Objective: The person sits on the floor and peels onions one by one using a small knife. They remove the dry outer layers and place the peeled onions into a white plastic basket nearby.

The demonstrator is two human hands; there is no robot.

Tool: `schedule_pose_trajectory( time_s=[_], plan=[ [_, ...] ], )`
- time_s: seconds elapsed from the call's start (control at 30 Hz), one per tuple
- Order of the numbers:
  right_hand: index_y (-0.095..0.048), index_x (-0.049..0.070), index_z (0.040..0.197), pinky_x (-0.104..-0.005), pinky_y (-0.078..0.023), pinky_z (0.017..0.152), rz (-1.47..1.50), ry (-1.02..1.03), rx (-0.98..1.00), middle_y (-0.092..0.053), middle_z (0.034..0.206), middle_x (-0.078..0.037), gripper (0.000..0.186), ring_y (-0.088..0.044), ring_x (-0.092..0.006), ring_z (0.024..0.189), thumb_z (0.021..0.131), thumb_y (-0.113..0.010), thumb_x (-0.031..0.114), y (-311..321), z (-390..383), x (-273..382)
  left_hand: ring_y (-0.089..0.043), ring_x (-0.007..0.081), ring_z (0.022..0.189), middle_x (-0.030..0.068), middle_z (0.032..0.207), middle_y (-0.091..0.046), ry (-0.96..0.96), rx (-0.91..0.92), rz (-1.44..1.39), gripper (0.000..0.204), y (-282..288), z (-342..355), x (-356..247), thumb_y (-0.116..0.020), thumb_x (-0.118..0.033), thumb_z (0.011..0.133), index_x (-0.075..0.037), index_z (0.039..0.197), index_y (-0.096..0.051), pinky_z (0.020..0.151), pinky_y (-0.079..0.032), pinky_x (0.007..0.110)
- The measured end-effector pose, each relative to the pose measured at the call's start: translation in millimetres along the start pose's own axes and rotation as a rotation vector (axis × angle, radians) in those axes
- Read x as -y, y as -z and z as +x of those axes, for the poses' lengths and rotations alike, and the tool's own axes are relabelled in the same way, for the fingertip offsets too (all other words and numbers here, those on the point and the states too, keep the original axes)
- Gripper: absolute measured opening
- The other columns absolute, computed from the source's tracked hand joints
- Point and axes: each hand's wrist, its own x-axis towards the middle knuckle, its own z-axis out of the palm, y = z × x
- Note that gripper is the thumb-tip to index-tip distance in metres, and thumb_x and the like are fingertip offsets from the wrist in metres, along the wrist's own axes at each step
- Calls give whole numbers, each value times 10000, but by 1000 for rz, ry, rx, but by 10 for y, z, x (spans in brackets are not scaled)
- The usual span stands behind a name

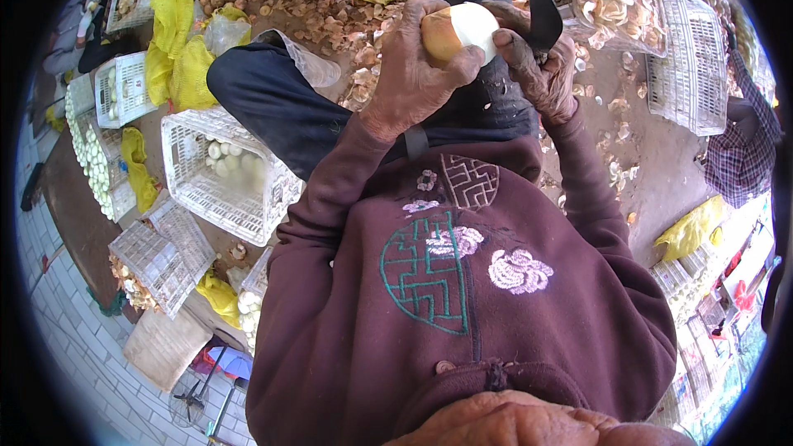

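Two bare hands up front, and one onion [461, 33] between them, right above the lap! The left hand [420, 66] has it firmly, fingers and thumb curled round the brown side, while the other side shows smooth white. Over to the right hand [541, 70], closed about one knife [542, 4], its single dark blade curving up and away from the onion, and that hand's thumb pressing on the white flesh. How much of the handle sits in the palm, I cannot tell.

Two dark-trousered legs [273, 103] below, one maroon top [363, 256] with four pink flowers stitched on it. Out left, one big white crate [223, 211] lies with its open side up, pale onions [235, 161] clustered inside, too blurred to count! On the right, one more white crate [687, 66] stands near a crate heaped with skins [613, 0], and beyond them one person in a checked garment [747, 149]. Loose brown skins [363, 74] litter the floor, far past counting, and at the lower left there's one fan [190, 403] and one blue umbrella [231, 361]
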Motion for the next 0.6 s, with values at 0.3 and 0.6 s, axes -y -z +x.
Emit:
schedule_pose_trajectory(
  time_s=[0.3, 0.6],
  plan=[
    [-631, -4, 1003, -306, -501, 597, -174, 85, 11, -650, 772, -147, 282, -651, -251, 648, 763, -675, 137, -7, 20, 23, -571, 155, 772, 113, 948, -573, -144, -40, 110, 517, -7, -9, 35, -665, -220, 765, 8, 1171, -442, 683, -510, 283],
    [-645, 18, 926, -305, -473, 544, -204, 228, -69, -621, 707, -137, 157, -596, -253, 561, 800, -637, 112, -143, 64, 37, -580, 152, 789, 117, 929, -588, -190, -87, 194, 491, 41, -56, 45, -667, -197, 756, 6, 1150, -455, 692, -512, 290]
  ],
)
